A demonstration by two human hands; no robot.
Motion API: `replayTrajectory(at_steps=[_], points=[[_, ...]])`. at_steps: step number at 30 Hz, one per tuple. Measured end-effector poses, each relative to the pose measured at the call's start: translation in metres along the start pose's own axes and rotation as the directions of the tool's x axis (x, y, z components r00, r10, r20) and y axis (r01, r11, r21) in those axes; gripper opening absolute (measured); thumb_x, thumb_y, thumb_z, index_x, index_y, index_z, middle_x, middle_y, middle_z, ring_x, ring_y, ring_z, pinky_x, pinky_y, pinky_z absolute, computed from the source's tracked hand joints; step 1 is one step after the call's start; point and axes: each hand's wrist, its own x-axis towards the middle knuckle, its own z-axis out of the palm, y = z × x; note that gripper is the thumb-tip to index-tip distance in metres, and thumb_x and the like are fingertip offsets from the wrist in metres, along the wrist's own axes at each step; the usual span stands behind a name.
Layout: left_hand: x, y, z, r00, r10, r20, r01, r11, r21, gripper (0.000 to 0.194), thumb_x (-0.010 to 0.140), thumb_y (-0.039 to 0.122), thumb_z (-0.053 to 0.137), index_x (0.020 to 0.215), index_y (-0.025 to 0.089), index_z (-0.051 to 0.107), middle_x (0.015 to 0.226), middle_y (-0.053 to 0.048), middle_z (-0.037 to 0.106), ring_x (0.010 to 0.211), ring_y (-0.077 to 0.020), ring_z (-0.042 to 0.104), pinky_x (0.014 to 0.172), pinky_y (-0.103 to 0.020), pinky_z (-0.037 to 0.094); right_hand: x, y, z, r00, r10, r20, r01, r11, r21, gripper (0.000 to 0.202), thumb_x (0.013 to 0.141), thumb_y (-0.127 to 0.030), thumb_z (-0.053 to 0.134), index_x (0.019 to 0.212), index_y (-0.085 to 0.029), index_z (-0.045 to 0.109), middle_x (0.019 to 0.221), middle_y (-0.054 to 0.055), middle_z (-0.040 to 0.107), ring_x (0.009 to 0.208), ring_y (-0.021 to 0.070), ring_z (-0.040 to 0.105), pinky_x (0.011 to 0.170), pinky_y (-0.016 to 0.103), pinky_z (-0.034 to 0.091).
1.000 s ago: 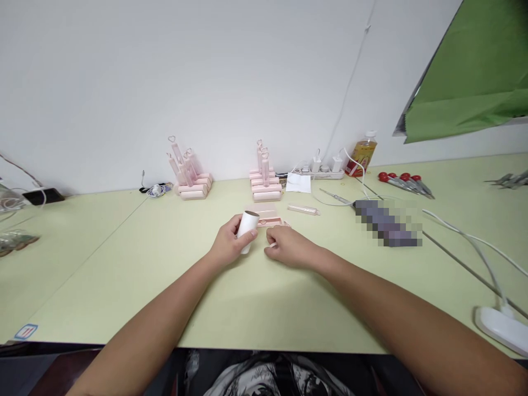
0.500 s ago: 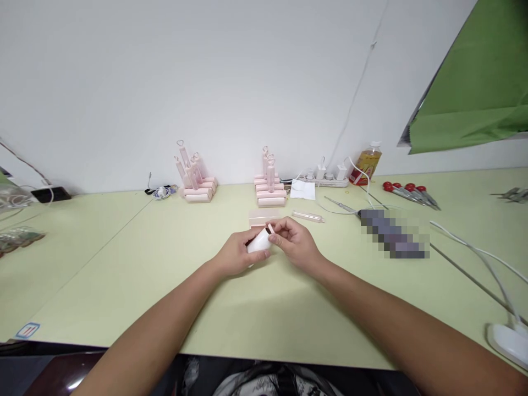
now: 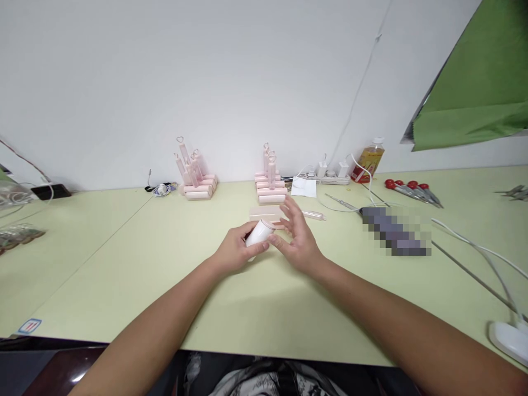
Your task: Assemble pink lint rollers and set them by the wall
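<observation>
While I watch from afar through the head view, the left grip (image 3: 234,251) is closed around a white roll (image 3: 258,233), thumb laid across its near side. That roll is held tilted above the middle of the bench (image 3: 124,280), leaning to the right, a pale pink cap (image 3: 268,224) at its upper end. My right grip (image 3: 298,243) is spread, fingers raised and apart, thumb just beside the roll; I cannot tell whether the two touch. Beyond them, toward the bench's far edge, I see an opened pink case (image 3: 264,213), partly hidden by the right fingers, with a clear tube (image 3: 315,215) to its right. Farther back, two groups of pink cases stand near the far edge, one left of center (image 3: 199,194) and one at center (image 3: 271,199). Along that edge to the right sit a white paper (image 3: 304,188), a power strip (image 3: 332,180) and a bottle (image 3: 366,163).
</observation>
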Motion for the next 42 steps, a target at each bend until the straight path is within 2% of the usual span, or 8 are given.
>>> replayTrajectory(at_steps=[3, 7, 11, 14, 19, 26, 36, 42], points=[[0.000, -0.002, 0.000, 1.000, 0.006, -0.022, -0.006, 1.000, 0.001, 0.051, 0.079, 0.045, 0.065, 0.122, 0.018, 0.061, 0.105, -0.006, 0.068, 0.089, -0.0207, 0.060, 0.073, -0.027, 0.046, -0.004, -0.005, 0.002, 0.998, -0.053, 0.014, 0.054, 0.996, -0.074, 0.085, 0.087, -0.046, 0.058, 0.153, -0.033, 0.006, 0.161, 0.007, 0.008, 0.145, 0.0287, 0.019, 0.111, 0.053, 0.030], [-0.001, -0.006, 0.002, 0.999, 0.032, -0.011, -0.032, 0.999, 0.016, 0.051, 0.079, 0.044, 0.064, 0.123, 0.018, 0.058, 0.104, -0.006, 0.067, 0.088, -0.0197, 0.060, 0.076, -0.028, 0.046, -0.005, -0.008, 0.002, 0.921, -0.044, 0.386, 0.099, 0.988, -0.122, 0.072, 0.089, -0.045, 0.056, 0.151, -0.029, 0.025, 0.155, 0.008, 0.031, 0.141, 0.0286, 0.031, 0.112, 0.048, 0.030], [-0.001, -0.009, -0.002, 0.988, -0.040, -0.146, 0.051, 0.996, 0.068, 0.073, 0.082, 0.047, 0.059, 0.145, 0.022, 0.031, 0.098, -0.004, 0.064, 0.078, -0.0159, 0.057, 0.069, -0.026, 0.044, 0.010, -0.004, -0.014, 0.987, -0.072, 0.145, 0.118, 0.933, -0.341, 0.054, 0.091, -0.039, 0.050, 0.141, -0.023, 0.042, 0.143, 0.011, 0.047, 0.132, 0.0284, 0.041, 0.107, 0.047, 0.034], [0.002, -0.011, -0.009, 0.965, -0.089, -0.249, 0.116, 0.988, 0.097, 0.069, 0.083, 0.049, 0.057, 0.143, 0.024, 0.034, 0.091, -0.002, 0.061, 0.074, -0.0150, 0.055, 0.067, -0.026, 0.044, 0.024, 0.007, -0.030, 0.998, 0.054, 0.013, -0.036, 0.808, -0.589, 0.029, 0.088, -0.028, 0.048, 0.110, -0.018, 0.065, 0.111, 0.013, 0.066, 0.111, 0.0315, 0.052, 0.096, 0.047, 0.037], [0.008, -0.020, -0.018, 0.918, -0.215, -0.334, 0.242, 0.969, 0.041, 0.065, 0.081, 0.053, 0.056, 0.138, 0.027, 0.040, 0.088, -0.002, 0.059, 0.073, -0.0158, 0.056, 0.062, -0.026, 0.045, 0.030, 0.020, -0.034, 0.917, 0.314, 0.246, -0.028, 0.666, -0.746, 0.023, 0.085, -0.029, 0.049, 0.086, -0.021, 0.070, 0.085, 0.009, 0.068, 0.094, 0.0303, 0.053, 0.092, 0.051, 0.031], [0.013, -0.024, -0.020, 0.885, -0.329, -0.329, 0.287, 0.943, -0.171, 0.064, 0.080, 0.053, 0.058, 0.136, 0.031, 0.038, 0.083, 0.000, 0.054, 0.056, -0.0120, 0.054, 0.042, -0.021, 0.042, 0.027, 0.022, -0.022, 0.921, 0.305, 0.242, -0.010, 0.640, -0.768, 0.021, 0.084, -0.021, 0.050, 0.087, -0.021, 0.071, 0.082, 0.008, 0.068, 0.098, 0.0300, 0.051, 0.099, 0.055, 0.021], [0.017, -0.017, -0.023, 0.838, -0.517, -0.174, 0.357, 0.762, -0.541, 0.053, 0.080, 0.051, 0.059, 0.124, 0.026, 0.044, 0.076, 0.000, 0.059, 0.050, -0.0118, 0.055, 0.037, -0.019, 0.041, 0.020, 0.003, -0.016, 0.977, -0.064, 0.202, 0.164, 0.834, -0.528, 0.019, 0.084, -0.017, 0.045, 0.091, -0.018, 0.063, 0.086, 0.009, 0.066, 0.083, 0.0236, 0.053, 0.078, 0.035, 0.039], [0.015, -0.014, -0.020, 0.873, -0.487, -0.039, 0.358, 0.692, -0.626, 0.054, 0.078, 0.046, 0.061, 0.123, 0.025, 0.041, 0.081, -0.003, 0.060, 0.052, -0.0134, 0.058, 0.032, -0.018, 0.040, 0.011, -0.011, -0.009, 0.993, 0.104, 0.061, -0.083, 0.958, -0.276, 0.007, 0.076, -0.019, 0.050, 0.074, -0.021, 0.056, 0.075, 0.002, 0.056, 0.066, 0.0165, 0.052, 0.062, 0.029, 0.040]])
